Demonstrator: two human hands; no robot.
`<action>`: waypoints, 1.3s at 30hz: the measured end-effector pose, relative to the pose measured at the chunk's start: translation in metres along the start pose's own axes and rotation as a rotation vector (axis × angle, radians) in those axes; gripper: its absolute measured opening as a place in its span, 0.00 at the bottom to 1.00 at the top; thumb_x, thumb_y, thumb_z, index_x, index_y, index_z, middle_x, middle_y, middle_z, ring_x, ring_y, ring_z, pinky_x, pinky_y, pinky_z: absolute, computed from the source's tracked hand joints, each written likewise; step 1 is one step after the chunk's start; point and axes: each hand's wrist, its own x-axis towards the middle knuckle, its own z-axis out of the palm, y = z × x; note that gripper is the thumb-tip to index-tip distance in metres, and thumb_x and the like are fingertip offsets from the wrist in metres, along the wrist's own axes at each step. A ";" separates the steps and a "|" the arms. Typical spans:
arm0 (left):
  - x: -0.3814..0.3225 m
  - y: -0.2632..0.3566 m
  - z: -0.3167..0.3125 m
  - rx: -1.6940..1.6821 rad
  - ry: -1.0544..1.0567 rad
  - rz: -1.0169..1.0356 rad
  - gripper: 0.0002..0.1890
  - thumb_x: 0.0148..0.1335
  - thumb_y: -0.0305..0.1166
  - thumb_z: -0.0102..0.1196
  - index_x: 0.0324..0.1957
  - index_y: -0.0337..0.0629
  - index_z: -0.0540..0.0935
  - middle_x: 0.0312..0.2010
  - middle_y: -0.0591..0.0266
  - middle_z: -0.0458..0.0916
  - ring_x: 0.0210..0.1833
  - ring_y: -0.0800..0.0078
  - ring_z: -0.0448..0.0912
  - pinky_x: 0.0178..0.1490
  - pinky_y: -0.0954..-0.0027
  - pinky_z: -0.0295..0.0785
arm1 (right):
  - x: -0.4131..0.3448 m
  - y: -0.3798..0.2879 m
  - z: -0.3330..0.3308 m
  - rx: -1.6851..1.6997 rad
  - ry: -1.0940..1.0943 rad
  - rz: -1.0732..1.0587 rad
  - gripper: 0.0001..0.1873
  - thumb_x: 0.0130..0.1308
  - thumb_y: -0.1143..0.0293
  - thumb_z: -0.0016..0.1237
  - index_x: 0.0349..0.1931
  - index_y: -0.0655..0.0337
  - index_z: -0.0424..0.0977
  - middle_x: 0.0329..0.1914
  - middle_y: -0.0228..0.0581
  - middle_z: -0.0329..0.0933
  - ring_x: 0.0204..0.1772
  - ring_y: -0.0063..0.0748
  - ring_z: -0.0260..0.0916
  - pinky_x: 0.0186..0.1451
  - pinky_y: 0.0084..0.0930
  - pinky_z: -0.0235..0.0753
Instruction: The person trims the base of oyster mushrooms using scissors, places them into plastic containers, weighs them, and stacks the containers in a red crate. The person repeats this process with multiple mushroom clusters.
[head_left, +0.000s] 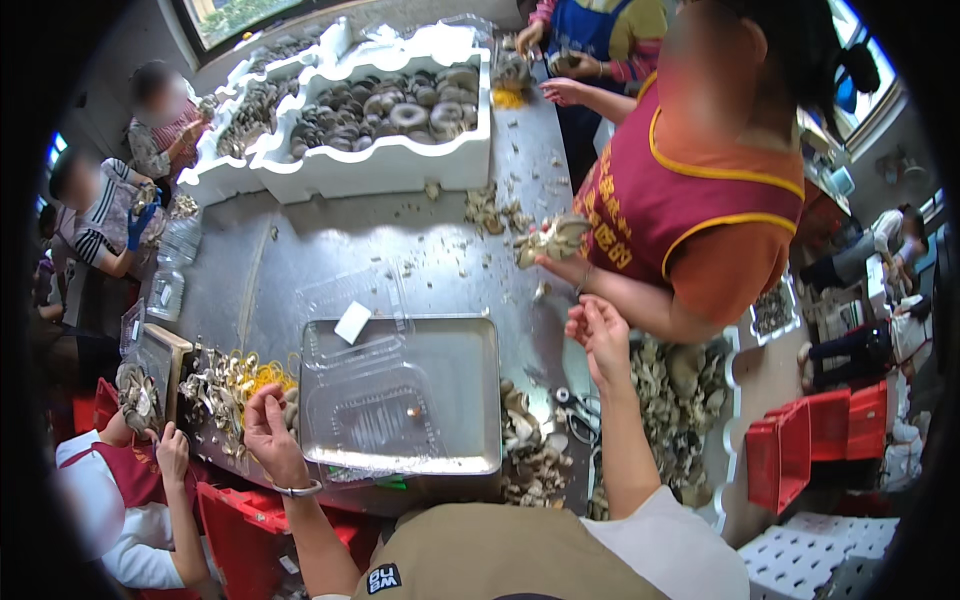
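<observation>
My left hand (276, 433) hovers at the left edge of a shallow metal tray (469, 390), its fingers loosely bent and nothing visible in them. An open clear plastic clamshell box (367, 412) lies in the tray, its lid tilted over the far rim. A small white card (352, 322) rests on that lid. Raised to the right, my right hand (601, 336) has loosely curled fingers and no visible object. It is close to the forearm of a co-worker, whose hands hold a cluster of oyster mushrooms (555, 240). Scissors (579, 416) lie on the table below my right hand.
White foam boxes (390, 169) of mushrooms stand at the back of the metal table (315, 232). Yellow rubber bands (266, 375) and mushroom pieces (214, 382) lie left of the tray. A mushroom-filled foam box (675, 405) is at right. Red crates (251, 547) sit below the table edge.
</observation>
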 end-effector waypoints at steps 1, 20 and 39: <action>-0.002 0.000 0.004 -0.012 0.012 0.028 0.08 0.68 0.27 0.46 0.41 0.35 0.77 0.34 0.65 0.78 0.36 0.81 0.74 0.44 0.78 0.70 | -0.002 -0.001 -0.003 -0.008 0.005 0.018 0.09 0.68 0.69 0.45 0.45 0.62 0.70 0.34 0.36 0.77 0.32 0.23 0.75 0.38 0.21 0.78; -0.078 0.109 -0.002 0.057 -0.079 0.433 0.20 0.59 0.21 0.45 0.55 0.29 0.68 0.47 0.51 0.75 0.46 0.64 0.76 0.48 0.68 0.73 | -0.107 0.016 0.101 0.399 -0.563 0.441 0.25 0.74 0.52 0.27 0.41 0.66 0.71 0.38 0.50 0.75 0.47 0.45 0.73 0.53 0.43 0.73; -0.001 -0.054 -0.012 0.416 -0.413 0.025 0.29 0.59 0.31 0.56 0.61 0.33 0.63 0.49 0.49 0.75 0.43 0.64 0.78 0.44 0.68 0.74 | -0.127 0.052 0.187 -1.278 -0.991 -0.889 0.16 0.57 0.70 0.52 0.45 0.64 0.70 0.44 0.47 0.74 0.50 0.49 0.71 0.53 0.38 0.71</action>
